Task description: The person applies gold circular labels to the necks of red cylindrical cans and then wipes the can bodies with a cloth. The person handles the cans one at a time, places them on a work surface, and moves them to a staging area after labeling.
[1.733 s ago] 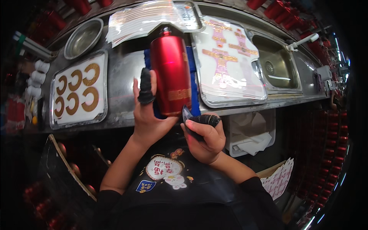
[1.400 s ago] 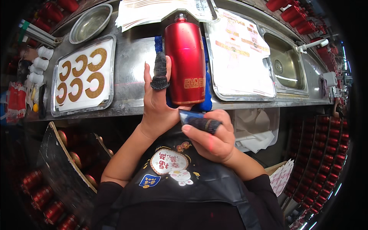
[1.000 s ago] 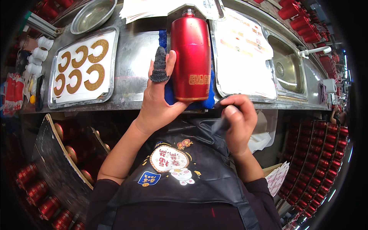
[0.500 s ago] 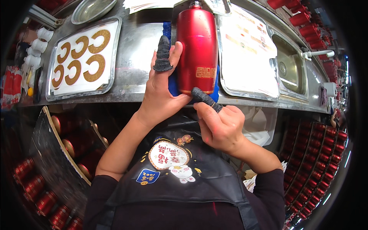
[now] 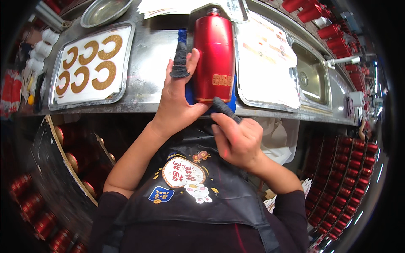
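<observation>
A glossy red bottle [image 5: 214, 50] lies on a blue cloth [image 5: 191, 92], neck pointing away from me. Gold patterning shows near its base, with a thin gold line round the bottom edge. My left hand [image 5: 175, 95] braces the bottle from the left, thumb along the base and fingers stretched up its side; a black cover sits on one finger. At the bottom edge, the black-covered index finger of my right hand [image 5: 240, 137] touches the bottle. The other right fingers are curled, and anything inside them is hidden.
To the left, a metal tray [image 5: 130, 55] carries gold C-shaped pieces on a white sheet. Printed sheets [image 5: 270, 80] lie on another tray at right, beside a sink [image 5: 310, 76]. A metal bowl [image 5: 103, 14] stands at the back. Red containers [image 5: 341, 177] fill racks below.
My right index finger stays at the bottle's base, with its hand slightly shifted. The view has moved a little; the left hand keeps its place against the bottle.
</observation>
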`<state>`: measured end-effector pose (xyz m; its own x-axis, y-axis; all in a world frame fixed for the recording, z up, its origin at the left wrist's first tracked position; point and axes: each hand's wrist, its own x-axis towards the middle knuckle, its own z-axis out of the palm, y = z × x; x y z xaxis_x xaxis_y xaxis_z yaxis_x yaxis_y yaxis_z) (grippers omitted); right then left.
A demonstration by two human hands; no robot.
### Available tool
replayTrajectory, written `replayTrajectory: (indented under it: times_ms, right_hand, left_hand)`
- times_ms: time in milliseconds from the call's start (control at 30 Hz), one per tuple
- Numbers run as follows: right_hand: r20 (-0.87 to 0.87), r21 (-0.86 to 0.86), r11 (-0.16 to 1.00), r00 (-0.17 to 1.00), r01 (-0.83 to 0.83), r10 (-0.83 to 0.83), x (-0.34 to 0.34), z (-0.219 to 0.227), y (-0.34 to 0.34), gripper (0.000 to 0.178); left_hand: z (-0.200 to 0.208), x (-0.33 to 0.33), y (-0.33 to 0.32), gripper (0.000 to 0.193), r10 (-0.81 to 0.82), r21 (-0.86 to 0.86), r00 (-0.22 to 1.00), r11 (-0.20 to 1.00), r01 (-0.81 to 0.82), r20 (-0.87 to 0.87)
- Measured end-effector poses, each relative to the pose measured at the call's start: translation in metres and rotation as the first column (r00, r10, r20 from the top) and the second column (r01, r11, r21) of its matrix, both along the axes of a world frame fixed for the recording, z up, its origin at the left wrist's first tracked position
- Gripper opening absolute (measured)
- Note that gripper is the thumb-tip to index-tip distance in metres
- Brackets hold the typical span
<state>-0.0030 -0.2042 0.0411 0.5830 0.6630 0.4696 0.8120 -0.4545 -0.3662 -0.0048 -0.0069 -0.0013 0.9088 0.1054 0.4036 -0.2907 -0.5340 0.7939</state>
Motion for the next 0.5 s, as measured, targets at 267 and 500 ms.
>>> replayTrajectory:
  times_ms: [267,500]
  right_hand:
    - [-0.114,0.071,0.991,0.988,0.116,-0.107,0.000,-0.011,-0.009,0.023]
    - [-0.368,0.277,0.930,0.921,0.240,-0.127,-0.010,-0.027,-0.012,0.016]
  left_hand:
    - [0.005,0.014,-0.018,0.105,-0.060,0.330,0.991,0.944,0.018,0.120]
    - [-0.007,0.009,-0.014,0.108,-0.036,0.246,0.988,0.969,-0.002,0.147]
